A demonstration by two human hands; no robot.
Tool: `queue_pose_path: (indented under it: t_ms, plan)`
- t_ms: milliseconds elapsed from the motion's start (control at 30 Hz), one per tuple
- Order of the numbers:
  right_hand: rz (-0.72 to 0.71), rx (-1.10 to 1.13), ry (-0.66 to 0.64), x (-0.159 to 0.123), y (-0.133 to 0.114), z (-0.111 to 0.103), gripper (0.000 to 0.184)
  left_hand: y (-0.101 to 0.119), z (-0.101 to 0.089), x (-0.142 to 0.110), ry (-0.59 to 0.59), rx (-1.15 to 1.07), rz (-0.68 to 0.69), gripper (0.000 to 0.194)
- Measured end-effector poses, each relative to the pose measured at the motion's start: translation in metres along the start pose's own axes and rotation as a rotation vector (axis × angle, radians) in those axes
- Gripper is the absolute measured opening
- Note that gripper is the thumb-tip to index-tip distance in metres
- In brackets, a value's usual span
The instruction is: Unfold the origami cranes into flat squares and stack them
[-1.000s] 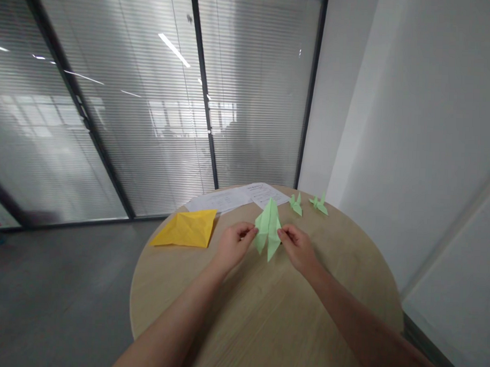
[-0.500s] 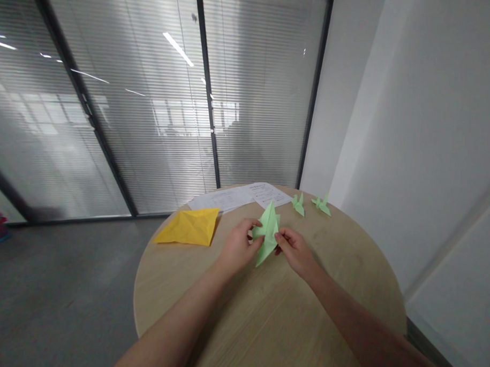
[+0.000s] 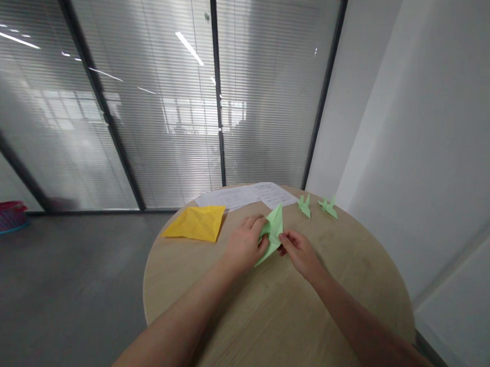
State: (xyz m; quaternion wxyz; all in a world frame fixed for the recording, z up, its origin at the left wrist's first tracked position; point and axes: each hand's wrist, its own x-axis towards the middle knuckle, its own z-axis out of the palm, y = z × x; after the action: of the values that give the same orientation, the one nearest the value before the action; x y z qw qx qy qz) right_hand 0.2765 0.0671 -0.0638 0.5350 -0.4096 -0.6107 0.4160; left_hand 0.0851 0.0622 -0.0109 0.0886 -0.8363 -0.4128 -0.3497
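A light green folded paper (image 3: pixel 275 227), pointed at its top and bottom, is held just above the round table between my two hands. My left hand (image 3: pixel 249 241) grips its left side, with the thumb and fingers closed on a fold. On the right edge, my right hand (image 3: pixel 297 250) pinches the paper between thumb and fingertips; the other fingers are partly hidden behind it. Beyond my right hand, two small green origami cranes stand on the table, a nearer crane (image 3: pixel 304 207) and a farther-right crane (image 3: pixel 328 207).
A yellow folded paper (image 3: pixel 195 224) lies on the left of the wooden table (image 3: pixel 264 328). White printed sheets (image 3: pixel 244 197) overlap at the far edge. A red and blue basket (image 3: pixel 6 218) is on the floor at left. Glass panels with blinds (image 3: pixel 268 98) rise behind.
My left hand has closed further over the green paper's left side, and that side now bends. My right hand keeps its pinch. The whole view has shifted slightly.
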Motion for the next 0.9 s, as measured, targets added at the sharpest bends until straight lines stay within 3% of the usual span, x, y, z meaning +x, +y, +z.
queue_pose_path:
  t_ms: [200, 367, 500, 667, 900]
  plan:
    - [0.047, 0.071, 0.035, 0.002, 0.001, 0.0, 0.047, 0.002, -0.007, 0.002, -0.057, 0.097, 0.06, 0.032]
    - [0.14, 0.216, 0.097, 0.001, -0.002, 0.004, 0.047, -0.003, 0.004, 0.001, -0.154, 0.158, 0.052, 0.058]
    - [0.191, 0.238, 0.079, 0.0, -0.004, 0.006, 0.045, -0.003, 0.01, -0.001, -0.16, 0.199, 0.023, 0.051]
    - [0.224, 0.217, 0.062, -0.001, -0.005, 0.006, 0.044, 0.003, 0.004, 0.0, -0.122, 0.21, 0.007, 0.043]
    - [0.236, 0.22, 0.036, -0.002, -0.006, 0.008, 0.042, 0.003, 0.002, 0.001, -0.182, 0.271, 0.0, 0.037]
